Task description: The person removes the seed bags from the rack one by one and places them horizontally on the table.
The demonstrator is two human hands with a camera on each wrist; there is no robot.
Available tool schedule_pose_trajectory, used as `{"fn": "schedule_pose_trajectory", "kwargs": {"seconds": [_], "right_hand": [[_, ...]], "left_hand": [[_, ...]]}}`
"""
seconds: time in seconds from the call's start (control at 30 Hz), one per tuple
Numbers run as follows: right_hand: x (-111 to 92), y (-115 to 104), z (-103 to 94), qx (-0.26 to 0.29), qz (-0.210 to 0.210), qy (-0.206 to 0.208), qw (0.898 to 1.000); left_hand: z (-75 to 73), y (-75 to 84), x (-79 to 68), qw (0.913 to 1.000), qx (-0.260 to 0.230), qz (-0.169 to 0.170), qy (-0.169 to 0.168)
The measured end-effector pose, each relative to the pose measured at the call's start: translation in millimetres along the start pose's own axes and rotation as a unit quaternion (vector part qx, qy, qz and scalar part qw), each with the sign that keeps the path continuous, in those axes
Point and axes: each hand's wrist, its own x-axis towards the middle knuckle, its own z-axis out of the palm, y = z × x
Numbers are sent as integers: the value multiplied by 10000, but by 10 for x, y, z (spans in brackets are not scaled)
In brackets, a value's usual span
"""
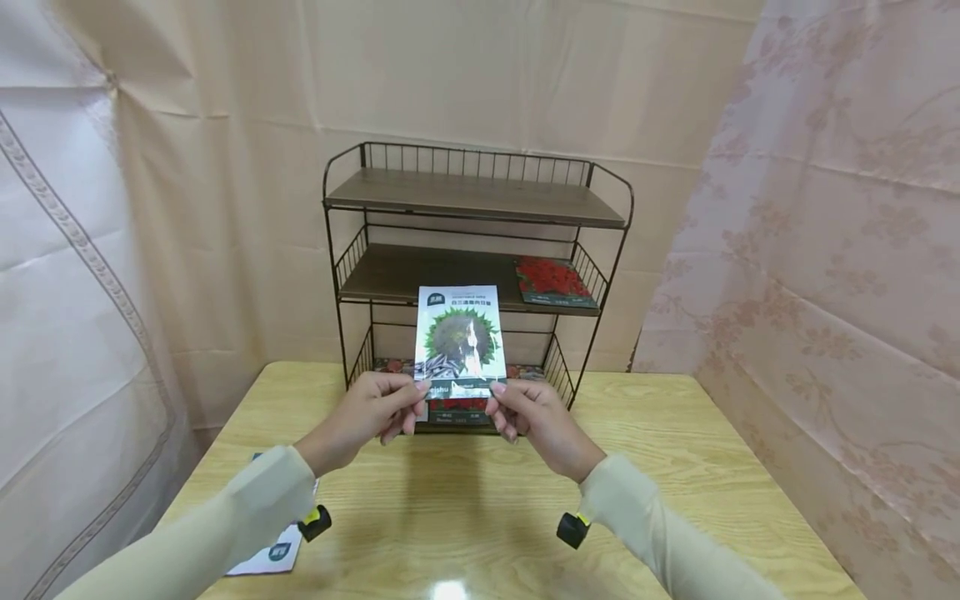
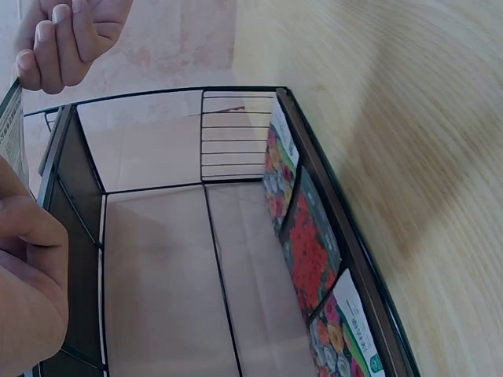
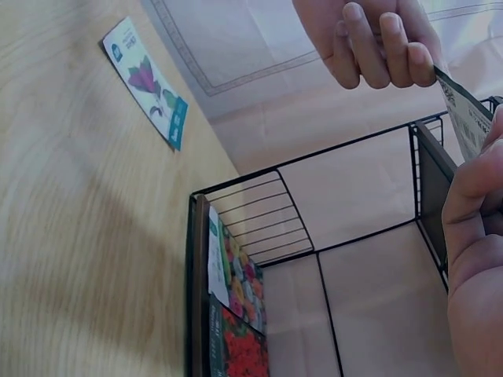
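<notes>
A seed packet (image 1: 459,337) with a large green-fringed sunflower head on its front is held up, tilted, before the rack. My left hand (image 1: 382,406) pinches its lower left corner between thumb and fingers. At the lower right corner, my right hand (image 1: 536,417) pinches it the same way. In the right wrist view the packet's printed back (image 3: 465,118) shows edge-on between the hands. Behind it stands a dark wire rack (image 1: 480,212) with three shelves. A red-flower packet (image 1: 553,279) lies at the right end of the middle shelf.
The bottom shelf carries several flower packets, among them a red one (image 2: 310,255) and a multicoloured one (image 2: 334,338). Another packet (image 3: 145,82), with a purple plant picture, lies on the wooden table (image 1: 675,467) to the left. Curtains (image 1: 810,250) enclose the table's back and sides.
</notes>
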Motion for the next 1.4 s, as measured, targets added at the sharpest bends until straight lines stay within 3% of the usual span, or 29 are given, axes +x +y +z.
{"fn": "schedule_pose_trajectory", "kwargs": {"seconds": [0.3, 0.57, 0.83, 1.0, 1.23, 1.4], "right_hand": [[-71, 66, 56, 111, 64, -137, 9998], [-106, 130, 95, 162, -118, -371, 9991], [-116, 198, 143, 77, -83, -597, 9982], [-68, 191, 180, -66, -147, -854, 9962], [-97, 221, 197, -61, 158, -780, 9968], [-124, 293, 215, 47, 140, -816, 9966]], "left_hand": [[-3, -57, -110, 9999, 106, 3, -116], [-24, -80, -207, 9993, 266, 41, -276], [-50, -157, -310, 9991, 278, -181, -255], [-76, -182, -390, 9996, 182, -127, -167], [-75, -240, -417, 9996, 146, -188, -171], [-78, -276, -443, 9990, 223, -299, -232]]}}
